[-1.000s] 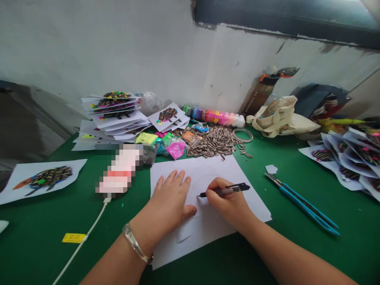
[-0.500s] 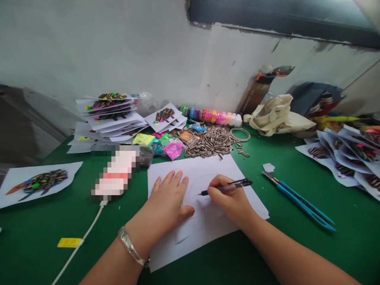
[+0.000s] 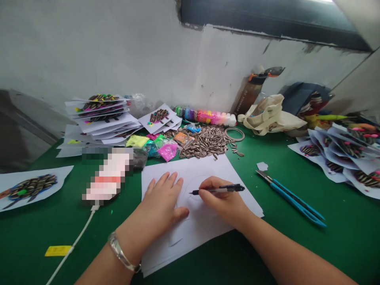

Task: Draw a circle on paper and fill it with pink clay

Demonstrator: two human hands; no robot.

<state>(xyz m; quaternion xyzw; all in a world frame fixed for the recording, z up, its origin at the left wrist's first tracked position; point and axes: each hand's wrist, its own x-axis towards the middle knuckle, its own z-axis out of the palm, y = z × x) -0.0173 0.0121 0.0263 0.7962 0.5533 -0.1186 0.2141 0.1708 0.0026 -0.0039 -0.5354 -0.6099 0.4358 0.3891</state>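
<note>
Paper lies under left hand while right hand holds pen.

Watching remotely, I've my left hand palm-down, splayed toward one o'clock; right hand pinched, pointing ten o'clock.

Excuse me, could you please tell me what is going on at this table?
A person sits or stands at a green table, holding a black pen in the right hand, its tip by a faint curved line on white paper. The left hand lies spread on the same paper. Beyond it are a heap of striped seeds and small colourful packets. A blue-handled tool lies to the right.
</note>
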